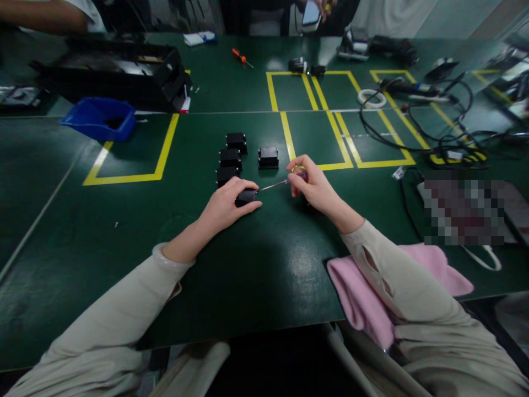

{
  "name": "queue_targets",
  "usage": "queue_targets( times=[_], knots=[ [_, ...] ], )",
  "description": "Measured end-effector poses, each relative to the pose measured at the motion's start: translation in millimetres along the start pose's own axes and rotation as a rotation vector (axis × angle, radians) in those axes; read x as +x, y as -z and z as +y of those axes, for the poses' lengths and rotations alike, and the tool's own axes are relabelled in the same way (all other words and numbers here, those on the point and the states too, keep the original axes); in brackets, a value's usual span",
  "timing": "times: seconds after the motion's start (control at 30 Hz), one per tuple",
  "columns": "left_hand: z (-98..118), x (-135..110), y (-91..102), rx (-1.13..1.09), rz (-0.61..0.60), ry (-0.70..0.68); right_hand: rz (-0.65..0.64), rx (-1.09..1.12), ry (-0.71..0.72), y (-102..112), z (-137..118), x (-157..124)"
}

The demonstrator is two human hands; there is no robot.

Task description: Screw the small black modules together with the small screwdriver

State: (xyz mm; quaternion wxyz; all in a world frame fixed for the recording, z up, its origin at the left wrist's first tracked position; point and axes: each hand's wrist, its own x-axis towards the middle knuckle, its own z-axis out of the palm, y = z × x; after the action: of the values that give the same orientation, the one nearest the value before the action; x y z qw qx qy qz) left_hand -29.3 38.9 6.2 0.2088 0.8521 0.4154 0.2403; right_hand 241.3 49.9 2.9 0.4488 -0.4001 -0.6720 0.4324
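At table centre, left hand (225,207) clamps a small black block (247,197) flat on the green mat (256,264), fingers wrapped over it. Right hand (312,184) pinches a screwdriver (285,181), tip touching the block's right end. Four more black blocks (231,159) sit just behind.

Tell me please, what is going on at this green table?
A seated person presses a small black part onto the table with the left hand. The right hand holds a thin screwdriver, its tip at the part's right end. Four similar black blocks stand just beyond the hands. A pink cloth lies under the right forearm, and a blue bin sits far left.
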Motion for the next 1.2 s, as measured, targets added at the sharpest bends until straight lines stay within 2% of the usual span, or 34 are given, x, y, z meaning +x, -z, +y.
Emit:
queue_targets(
  times=[0.2,0.9,1.2],
  knots=[
    [2.7,0.6,2.1,0.008,-0.018,0.029,-0.049,0.048,-0.032,-0.3,-0.9,0.8],
    [1.1,0.3,0.8,0.002,0.001,-0.008,-0.041,0.03,-0.034,0.4,-1.8,0.9],
    [1.8,0.4,1.5,0.008,-0.018,0.028,-0.02,0.013,-0.033,0.6,-4.2,-0.3]
  ],
)
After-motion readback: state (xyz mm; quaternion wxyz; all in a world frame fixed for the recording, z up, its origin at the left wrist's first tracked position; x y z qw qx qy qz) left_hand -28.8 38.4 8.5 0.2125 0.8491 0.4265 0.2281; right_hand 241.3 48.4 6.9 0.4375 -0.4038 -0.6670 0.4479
